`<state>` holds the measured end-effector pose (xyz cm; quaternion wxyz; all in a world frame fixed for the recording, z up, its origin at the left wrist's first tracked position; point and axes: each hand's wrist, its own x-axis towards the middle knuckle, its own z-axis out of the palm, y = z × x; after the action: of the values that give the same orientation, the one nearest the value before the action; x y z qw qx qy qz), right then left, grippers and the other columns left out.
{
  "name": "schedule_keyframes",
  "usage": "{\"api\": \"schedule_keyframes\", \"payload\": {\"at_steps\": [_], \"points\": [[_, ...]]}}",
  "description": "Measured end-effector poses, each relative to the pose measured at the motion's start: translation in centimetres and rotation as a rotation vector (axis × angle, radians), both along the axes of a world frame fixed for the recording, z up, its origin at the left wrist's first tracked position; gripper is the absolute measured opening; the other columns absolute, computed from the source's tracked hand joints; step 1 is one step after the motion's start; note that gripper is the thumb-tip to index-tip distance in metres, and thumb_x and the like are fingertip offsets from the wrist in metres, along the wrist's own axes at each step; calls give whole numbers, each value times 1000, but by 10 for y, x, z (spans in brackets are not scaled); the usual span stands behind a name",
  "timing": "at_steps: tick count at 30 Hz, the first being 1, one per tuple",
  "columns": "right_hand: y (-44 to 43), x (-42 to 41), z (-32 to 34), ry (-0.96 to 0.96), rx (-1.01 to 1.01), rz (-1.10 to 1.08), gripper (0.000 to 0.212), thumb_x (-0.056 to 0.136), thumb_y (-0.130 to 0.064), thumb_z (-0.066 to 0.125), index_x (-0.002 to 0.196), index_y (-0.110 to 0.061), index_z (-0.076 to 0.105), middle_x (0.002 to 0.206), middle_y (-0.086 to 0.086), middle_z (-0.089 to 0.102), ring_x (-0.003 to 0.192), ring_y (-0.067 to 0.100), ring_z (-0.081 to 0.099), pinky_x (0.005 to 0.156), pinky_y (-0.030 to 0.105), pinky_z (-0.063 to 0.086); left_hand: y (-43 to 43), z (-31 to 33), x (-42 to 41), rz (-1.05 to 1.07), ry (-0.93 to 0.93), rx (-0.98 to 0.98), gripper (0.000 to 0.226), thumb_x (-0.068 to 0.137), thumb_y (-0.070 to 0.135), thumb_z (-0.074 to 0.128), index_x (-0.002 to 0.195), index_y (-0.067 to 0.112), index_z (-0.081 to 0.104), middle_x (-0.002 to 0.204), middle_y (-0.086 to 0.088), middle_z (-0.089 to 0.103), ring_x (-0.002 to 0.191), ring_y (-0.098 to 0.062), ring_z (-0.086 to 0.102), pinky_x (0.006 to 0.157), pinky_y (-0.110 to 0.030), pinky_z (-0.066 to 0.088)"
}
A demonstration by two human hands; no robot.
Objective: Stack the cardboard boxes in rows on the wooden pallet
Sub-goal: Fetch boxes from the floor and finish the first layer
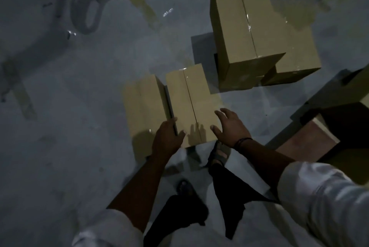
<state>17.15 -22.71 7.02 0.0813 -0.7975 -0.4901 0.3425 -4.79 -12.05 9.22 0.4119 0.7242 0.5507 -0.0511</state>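
A taped cardboard box (191, 105) lies on the grey floor just in front of my feet. A second box (145, 107) lies close against its left side, with a narrow gap between them. My left hand (167, 139) grips the near left edge of the middle box, with the fingers down in the gap and the thumb on top. My right hand (229, 127) is spread with straight fingers at the box's near right corner, and I cannot tell whether it touches. The light is dim.
A taller stack of boxes (245, 27) stands behind on the right, with another box (297, 53) beside it. A brown wooden piece (307, 141) and dark shapes sit at the right edge. Yellow floor stripes (139, 1) run at the top. My sandalled feet (219, 153) are just below the box.
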Motion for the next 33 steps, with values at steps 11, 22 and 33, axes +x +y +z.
{"api": "schedule_keyframes", "payload": {"at_steps": [11,22,33], "points": [[75,27,-192,-140,43,77,60,91,-32,66,143,-7,50,147,21,46,132,43,42,100,53,46,68,-195,24,140,-30,67,50,91,35,74,133,11,64,136,-12,60,121,-28,58,95,-20,36],[112,17,-366,-230,85,53,58,91,-39,63,141,-14,46,158,20,29,140,45,29,103,58,40,82,-386,21,74,-37,144,63,91,44,69,144,15,53,164,-14,25,148,-36,31,115,-48,37],[150,30,-388,-111,63,-82,91,85,-61,65,157,-27,21,167,8,-3,139,43,31,104,52,46,127,-405,56,59,-43,133,85,81,46,83,152,41,37,168,0,-21,150,-38,23,104,-35,38]]}}
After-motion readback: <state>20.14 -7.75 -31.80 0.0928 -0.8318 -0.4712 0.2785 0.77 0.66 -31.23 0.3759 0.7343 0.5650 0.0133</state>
